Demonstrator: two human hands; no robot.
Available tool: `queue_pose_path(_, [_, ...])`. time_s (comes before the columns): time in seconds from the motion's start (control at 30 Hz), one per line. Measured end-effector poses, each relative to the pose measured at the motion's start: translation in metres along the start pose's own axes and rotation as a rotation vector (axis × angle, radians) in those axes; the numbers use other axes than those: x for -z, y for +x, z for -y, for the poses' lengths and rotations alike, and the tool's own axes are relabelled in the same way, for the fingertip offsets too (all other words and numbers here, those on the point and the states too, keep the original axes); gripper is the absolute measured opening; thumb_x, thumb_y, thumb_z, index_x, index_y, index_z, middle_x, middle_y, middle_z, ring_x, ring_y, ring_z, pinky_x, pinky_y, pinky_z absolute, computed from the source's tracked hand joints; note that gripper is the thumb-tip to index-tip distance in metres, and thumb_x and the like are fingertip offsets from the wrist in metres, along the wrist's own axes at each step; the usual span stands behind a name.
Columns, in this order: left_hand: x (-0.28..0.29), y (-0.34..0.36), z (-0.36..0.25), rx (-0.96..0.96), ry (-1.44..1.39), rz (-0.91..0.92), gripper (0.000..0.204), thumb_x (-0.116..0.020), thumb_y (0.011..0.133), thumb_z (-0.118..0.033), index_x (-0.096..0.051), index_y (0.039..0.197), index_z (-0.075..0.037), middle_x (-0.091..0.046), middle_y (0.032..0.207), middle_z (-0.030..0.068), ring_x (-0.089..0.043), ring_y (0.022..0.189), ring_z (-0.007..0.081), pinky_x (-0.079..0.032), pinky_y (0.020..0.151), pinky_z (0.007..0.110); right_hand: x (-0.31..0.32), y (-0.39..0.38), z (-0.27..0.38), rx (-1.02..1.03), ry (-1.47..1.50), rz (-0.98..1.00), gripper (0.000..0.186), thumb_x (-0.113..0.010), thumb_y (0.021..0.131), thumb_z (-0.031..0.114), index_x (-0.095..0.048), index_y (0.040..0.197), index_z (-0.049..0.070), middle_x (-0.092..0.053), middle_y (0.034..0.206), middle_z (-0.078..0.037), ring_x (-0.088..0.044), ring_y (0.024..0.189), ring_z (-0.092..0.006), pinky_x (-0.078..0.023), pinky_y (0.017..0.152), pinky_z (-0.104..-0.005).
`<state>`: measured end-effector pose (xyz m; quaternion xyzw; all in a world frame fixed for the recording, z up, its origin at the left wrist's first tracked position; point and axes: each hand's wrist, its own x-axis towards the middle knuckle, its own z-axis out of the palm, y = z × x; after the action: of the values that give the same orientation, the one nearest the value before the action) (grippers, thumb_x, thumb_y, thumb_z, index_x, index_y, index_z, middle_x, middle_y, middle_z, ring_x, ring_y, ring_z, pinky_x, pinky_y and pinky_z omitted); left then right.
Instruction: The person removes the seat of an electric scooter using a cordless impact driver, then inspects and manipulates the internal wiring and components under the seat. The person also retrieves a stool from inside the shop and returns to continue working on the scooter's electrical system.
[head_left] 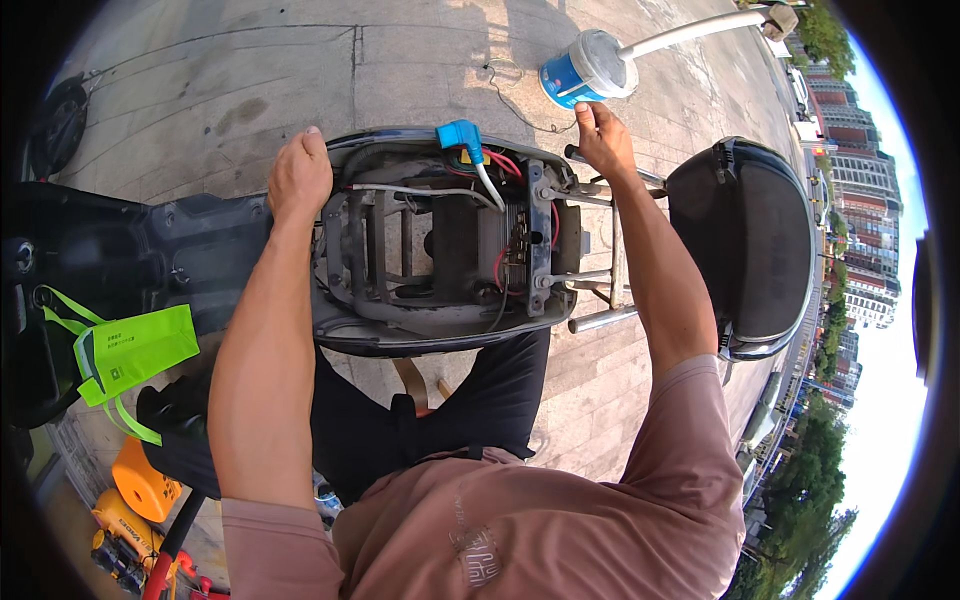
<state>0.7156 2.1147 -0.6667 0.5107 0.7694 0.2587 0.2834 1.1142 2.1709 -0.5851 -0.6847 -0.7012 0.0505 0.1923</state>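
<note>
A scooter [190, 240] stands crosswise before me with its seat compartment [345, 310] uncovered. My left hand [300, 175] is closed at the far front corner of this compartment. Its fingers curl away from view, so what they grip is hidden. On the right, my right hand [606, 145] is closed round the far rail of the metal rear rack [617, 250], thumb up. A blue angled plug [460, 138] on a white cable rests at the compartment's far rim. Red wires [503, 165] run beside it.
A black top box [745, 245] sits behind the rack. Beyond stands a blue and white bucket [575, 75] with a white pole [690, 35]. A green bag [135, 350] lies at the left; an orange object [145, 480] and yellow tool [125, 525] are at lower left.
</note>
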Motion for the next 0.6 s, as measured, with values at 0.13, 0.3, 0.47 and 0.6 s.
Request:
queue_pose_path(0.13, [-0.001, 0.002, 0.004, -0.026, -0.009, -0.03, 0.051, -0.035, 0.099, -0.043, -0.064, 0.109, -0.002, -0.063, 0.111, 0.0254, -0.057, 0.107, 0.0435, -0.043, 0.093, 0.048, -0.015, -0.001, 0.004, -0.085, -0.088, 0.227, 0.06, -0.034, 0.096, 0.06, -0.069, 0.102, 0.012, -0.068, 0.094, -0.024, -0.063, 0.095, -0.0462, -0.049, 0.084, -0.052])
queue_pose_path(0.3, [0.011, -0.016, -0.001, -0.033, -0.44, -0.237, 0.035, -0.06, 0.093, -0.031, -0.066, 0.107, 0.0, -0.068, 0.101, 0.0147, -0.063, 0.095, 0.0237, -0.048, 0.085, 0.035, -0.014, 0.0, 0.005, -0.059, -0.134, 0.26, 0.065, -0.034, 0.095, 0.064, -0.069, 0.1, 0.01, -0.068, 0.095, -0.023, -0.063, 0.098, -0.0436, -0.049, 0.087, -0.0503])
queue_pose_path(0.47, [0.029, -0.074, -0.035, -0.221, -0.766, -0.134, 0.021, -0.064, 0.093, -0.018, -0.067, 0.104, -0.001, -0.068, 0.093, 0.0043, -0.061, 0.084, 0.0099, -0.048, 0.077, 0.025, -0.012, -0.005, 0.009, -0.073, -0.226, 0.226, 0.064, -0.034, 0.094, 0.064, -0.07, 0.098, 0.011, -0.07, 0.094, -0.019, -0.065, 0.095, -0.0402, -0.05, 0.085, -0.048])
queue_pose_path(0.6, [-0.015, -0.112, -0.09, 0.052, -0.82, 0.569, 0.041, -0.063, 0.094, -0.026, -0.058, 0.125, 0.0, -0.064, 0.108, 0.0059, -0.06, 0.089, 0.0113, -0.048, 0.076, 0.025, -0.009, -0.006, 0.014, -0.035, -0.231, 0.193, 0.061, -0.036, 0.094, 0.062, -0.07, 0.097, 0.011, -0.07, 0.092, -0.02, -0.066, 0.093, -0.04, -0.051, 0.083, -0.0484])
